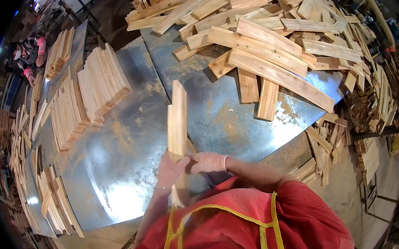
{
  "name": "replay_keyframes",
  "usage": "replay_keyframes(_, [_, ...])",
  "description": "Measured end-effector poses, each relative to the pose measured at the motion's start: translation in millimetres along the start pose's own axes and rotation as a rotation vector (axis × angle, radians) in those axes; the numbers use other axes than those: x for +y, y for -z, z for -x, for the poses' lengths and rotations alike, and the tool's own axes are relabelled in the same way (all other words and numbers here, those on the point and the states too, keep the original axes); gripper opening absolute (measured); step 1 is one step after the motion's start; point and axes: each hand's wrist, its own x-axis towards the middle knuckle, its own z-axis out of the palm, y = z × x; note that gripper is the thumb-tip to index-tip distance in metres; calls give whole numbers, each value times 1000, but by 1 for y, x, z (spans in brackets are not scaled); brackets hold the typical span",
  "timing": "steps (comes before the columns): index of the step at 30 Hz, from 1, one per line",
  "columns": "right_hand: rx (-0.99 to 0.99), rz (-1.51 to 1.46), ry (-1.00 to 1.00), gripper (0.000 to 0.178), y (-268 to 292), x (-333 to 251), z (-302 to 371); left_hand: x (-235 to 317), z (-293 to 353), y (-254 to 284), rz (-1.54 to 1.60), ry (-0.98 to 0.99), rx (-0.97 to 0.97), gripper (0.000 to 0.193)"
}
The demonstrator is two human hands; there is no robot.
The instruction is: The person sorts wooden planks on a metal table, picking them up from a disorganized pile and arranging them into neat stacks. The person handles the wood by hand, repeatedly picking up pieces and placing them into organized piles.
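Observation:
Two narrow wooden boards [177, 127], pressed side by side, stand out from my body over the metal table [134, 142]. Around their lower part my left hand [169, 171], in a pale glove, is closed. My right hand [209, 163], gloved too, comes in from the right with its fingers curled by the boards' right edge, against the left hand. What those fingers grip is hidden. The boards' near end reaches down toward my red shirt and yellow-edged apron.
A heap of loose boards [266, 49] covers the table's far side. Neat stacks of boards [101, 85] stand at the left, with more loose boards [57, 202] near the left front edge. Another person [29, 58] works at the far left. Wood piles [382, 95] lie right.

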Motion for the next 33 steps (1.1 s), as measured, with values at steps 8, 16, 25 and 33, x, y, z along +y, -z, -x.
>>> replay_keyframes(8, [954,732,-557,47,288,171,188,29,-12,-18,19,255,276,62])
replay_keyframes(16, [521,268,-384,100,287,141,217,105,-28,-117,174,298,540,69])
replay_keyframes(25, [-230,378,48,92,205,27,78,116,-40,-129,-82,314,530,121])
replay_keyframes(33, [948,1218,-48,84,399,167,129,146,-28,-140,-69,325,548,107])
